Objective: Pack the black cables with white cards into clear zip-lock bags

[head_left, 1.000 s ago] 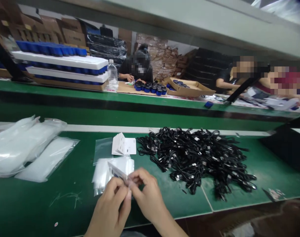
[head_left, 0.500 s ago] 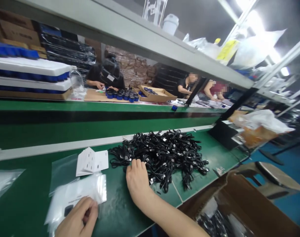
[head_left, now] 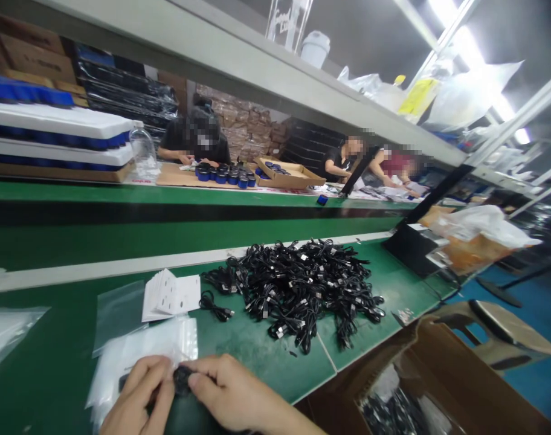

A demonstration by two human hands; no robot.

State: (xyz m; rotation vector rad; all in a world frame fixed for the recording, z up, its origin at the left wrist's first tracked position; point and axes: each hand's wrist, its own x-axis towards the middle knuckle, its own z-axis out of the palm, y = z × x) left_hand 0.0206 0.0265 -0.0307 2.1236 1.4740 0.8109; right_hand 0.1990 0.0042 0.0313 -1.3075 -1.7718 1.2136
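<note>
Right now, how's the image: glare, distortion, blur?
Head view: ceiling lights blow out at upper right; green bench bows from wide-angle distortion; left hand and right hand are cut by the bottom edge; black cable pile looks reasonably sharp.

A heap of cables (head_left: 293, 296) is lying on the workbench (head_left: 261, 362), with a loose cable coil (head_left: 214, 307) just left of it and a stack of cards (head_left: 171, 296) left of that. Zip bags (head_left: 142, 362) are lying before the cards, a cardboard box (head_left: 420, 386) is sitting right of the workbench, and a second bench (head_left: 189, 196) is standing behind.
</note>
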